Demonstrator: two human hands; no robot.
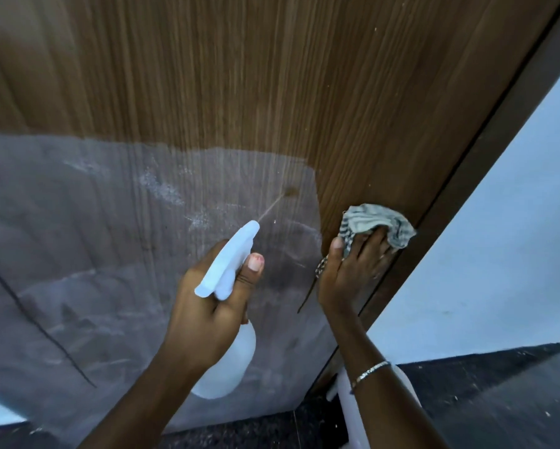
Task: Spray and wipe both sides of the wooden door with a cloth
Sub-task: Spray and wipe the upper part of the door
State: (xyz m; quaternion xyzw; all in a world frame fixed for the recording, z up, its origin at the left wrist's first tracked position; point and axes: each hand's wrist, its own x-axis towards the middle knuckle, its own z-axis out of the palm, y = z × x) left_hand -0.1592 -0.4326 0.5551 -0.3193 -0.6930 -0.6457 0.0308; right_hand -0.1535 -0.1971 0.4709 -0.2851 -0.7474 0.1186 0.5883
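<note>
Door (pixel 272 76): wooden, brown vertical grain, filling most of the view and seen from close range.
Lower door section (pixel 78 238): grey, dull surface with pale smears and streaks; material cannot be determined.
Left hand (pixel 207 306): wrapped around the neck of the spray bottle, thumb laid along the right side of the trigger head.
Spray bottle (pixel 230 260): white, held tilted, nozzle aimed up and right at the door; rounded body hanging below the fist.
Spray stream (pixel 272 205): thin line running from the nozzle to the door face.
Wet spot (pixel 291 191): small dark patch where the stream meets the door, at the upper border of the grey section.
Right hand (pixel 350 273): fingers extended and spread, pressing the cloth against the door; thumb raised beside the fabric.
Cloth (pixel 372 222): grey-and-white striped, bunched, lying under and above the fingertips, close to the door's right edge.
Bracelet (pixel 369 372): thin, silver-coloured, on the right wrist.
Door frame (pixel 482 163): dark strip along the right edge of the door.
Wall (pixel 499 238): pale, to the right of the frame.
Floor (pixel 499 384): dark, speckled with light bits.
White object (pixel 346 409): partly hidden under the right forearm; type cannot be determined.
</note>
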